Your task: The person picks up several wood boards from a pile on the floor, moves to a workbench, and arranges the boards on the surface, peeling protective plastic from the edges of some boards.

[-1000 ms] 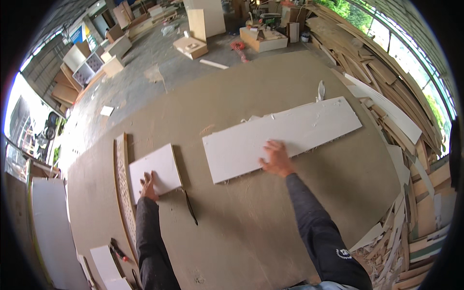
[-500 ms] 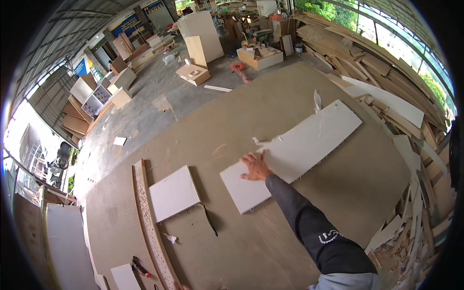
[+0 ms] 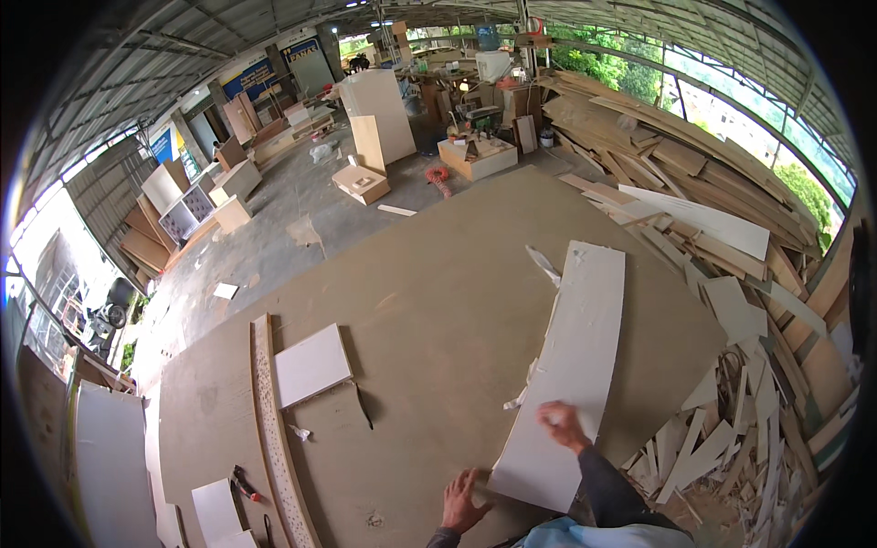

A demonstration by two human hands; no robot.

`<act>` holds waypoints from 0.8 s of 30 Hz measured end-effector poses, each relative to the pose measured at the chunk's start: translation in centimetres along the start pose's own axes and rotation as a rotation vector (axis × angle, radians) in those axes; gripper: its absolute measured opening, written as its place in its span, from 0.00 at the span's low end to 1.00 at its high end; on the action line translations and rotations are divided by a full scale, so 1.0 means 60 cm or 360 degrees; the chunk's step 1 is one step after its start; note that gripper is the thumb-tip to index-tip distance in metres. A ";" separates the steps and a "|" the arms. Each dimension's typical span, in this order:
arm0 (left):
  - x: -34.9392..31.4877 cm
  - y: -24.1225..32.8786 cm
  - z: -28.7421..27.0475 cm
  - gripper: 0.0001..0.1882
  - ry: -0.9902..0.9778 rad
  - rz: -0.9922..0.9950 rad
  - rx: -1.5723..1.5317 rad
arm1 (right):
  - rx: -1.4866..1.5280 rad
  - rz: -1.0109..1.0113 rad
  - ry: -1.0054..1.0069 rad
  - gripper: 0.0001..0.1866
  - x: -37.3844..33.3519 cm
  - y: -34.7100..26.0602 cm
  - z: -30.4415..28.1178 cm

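A long white board (image 3: 574, 356) lies on the large brown worktop, its near end close to my body. My left hand (image 3: 464, 502) is beside the board's near left corner, fingers spread, holding nothing I can see. Over the near half of the board is my right hand (image 3: 564, 426), its fingers smeared by motion. Whether that hand touches the board I cannot tell. Torn whitish scraps (image 3: 523, 395) stick out along the board's left edge, and a crumpled strip (image 3: 543, 263) lies by its far end.
Left on the worktop (image 3: 411, 365) are a smaller white panel (image 3: 313, 365), a long narrow strip with speckled markings (image 3: 268, 402), and pliers with red-tipped handles (image 3: 245, 484). Offcuts (image 3: 703, 438) pile up at the right. Wooden boxes (image 3: 361, 184) stand on the floor beyond.
The long board has swung from slanting rightward to pointing mostly away from me, its near end closer. My left hand has come into view; my right hand has moved nearer and to the right.
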State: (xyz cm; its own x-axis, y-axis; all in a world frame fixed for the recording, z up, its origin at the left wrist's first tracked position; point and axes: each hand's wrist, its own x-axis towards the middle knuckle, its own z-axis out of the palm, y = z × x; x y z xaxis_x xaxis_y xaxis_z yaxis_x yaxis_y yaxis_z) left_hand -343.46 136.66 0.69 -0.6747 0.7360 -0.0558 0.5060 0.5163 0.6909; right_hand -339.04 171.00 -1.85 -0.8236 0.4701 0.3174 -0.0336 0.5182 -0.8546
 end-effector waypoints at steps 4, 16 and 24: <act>0.006 0.080 0.056 0.62 -0.0192 0.0103 0.0414 | -0.0919 0.0841 0.1187 0.28 -0.055 0.144 -0.200; -0.007 0.153 0.166 0.62 0.0158 -0.0235 0.0489 | -0.0433 0.2135 0.1536 0.45 -0.031 0.261 -0.559; -0.003 0.257 0.268 0.54 0.0234 -0.0283 0.0493 | 0.0689 0.1357 0.1758 0.41 -0.129 0.478 -0.611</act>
State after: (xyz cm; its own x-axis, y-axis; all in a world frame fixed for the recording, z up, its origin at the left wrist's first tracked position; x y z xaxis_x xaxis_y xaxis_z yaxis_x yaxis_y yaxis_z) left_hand -326.87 151.52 -0.25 -0.8251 0.5639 -0.0358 0.4972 0.7546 0.4282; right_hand -312.88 208.38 -13.75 0.1577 0.9191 -0.3611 -0.0965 -0.3496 -0.9319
